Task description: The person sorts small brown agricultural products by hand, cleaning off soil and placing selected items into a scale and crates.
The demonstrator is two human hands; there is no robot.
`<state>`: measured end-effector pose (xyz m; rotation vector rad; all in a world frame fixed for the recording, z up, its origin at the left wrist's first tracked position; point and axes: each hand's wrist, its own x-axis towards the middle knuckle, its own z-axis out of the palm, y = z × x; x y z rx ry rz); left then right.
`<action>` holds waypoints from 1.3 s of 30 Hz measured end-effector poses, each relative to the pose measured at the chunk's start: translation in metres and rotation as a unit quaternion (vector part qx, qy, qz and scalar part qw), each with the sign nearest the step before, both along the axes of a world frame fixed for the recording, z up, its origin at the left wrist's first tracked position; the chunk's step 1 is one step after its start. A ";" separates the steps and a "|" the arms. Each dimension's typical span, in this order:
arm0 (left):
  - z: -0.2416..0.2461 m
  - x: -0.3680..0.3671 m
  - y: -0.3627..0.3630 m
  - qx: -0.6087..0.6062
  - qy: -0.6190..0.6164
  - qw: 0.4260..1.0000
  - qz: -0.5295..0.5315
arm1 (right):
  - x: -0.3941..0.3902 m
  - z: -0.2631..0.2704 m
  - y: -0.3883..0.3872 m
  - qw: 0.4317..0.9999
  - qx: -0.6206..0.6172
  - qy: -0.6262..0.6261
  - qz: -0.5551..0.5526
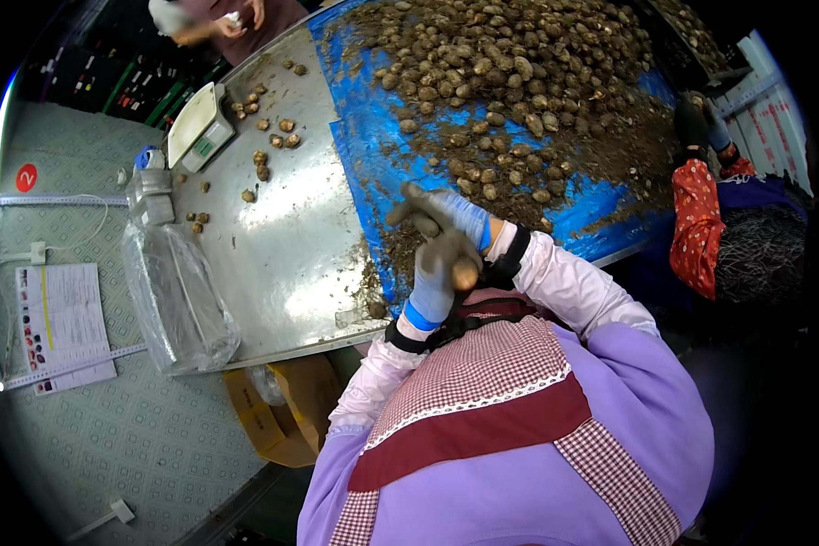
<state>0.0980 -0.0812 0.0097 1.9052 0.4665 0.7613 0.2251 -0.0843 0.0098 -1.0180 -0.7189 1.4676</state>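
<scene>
My left hand [440,269], in a soiled blue and grey work glove, is closed around a small brown taro corm [464,274] close to my apron. Just above it, my right hand [443,210] wears a matching glove and reaches across, its fingers pointing left and overlapping the left fingers. Whether the right hand grips anything is hidden. Both hands are over the near edge of a blue plastic sheet [362,177] strewn with soil. Farther back on the sheet lies a large heap of taro corms [519,61], with looser ones [488,174] nearer my hands.
On the metal table [293,246] are scattered corms [261,164], a weighing scale [198,130] and clear plastic bags [177,293]. A cardboard box [273,409] is below the edge. One gloved person [696,218] is at the right; another [225,27] is at the far left.
</scene>
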 end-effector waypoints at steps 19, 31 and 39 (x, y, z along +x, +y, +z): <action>-0.046 0.003 -0.002 -0.205 0.030 0.966 0.152 | 0.001 -0.023 0.007 0.993 -0.102 0.058 -0.012; -0.042 -0.011 0.031 -0.518 -0.269 0.809 0.070 | 0.002 -0.015 -0.017 0.998 0.015 0.043 -0.053; -0.061 -0.020 0.036 -0.217 -0.062 0.954 0.197 | 0.001 -0.002 -0.020 0.978 0.094 -0.155 -0.105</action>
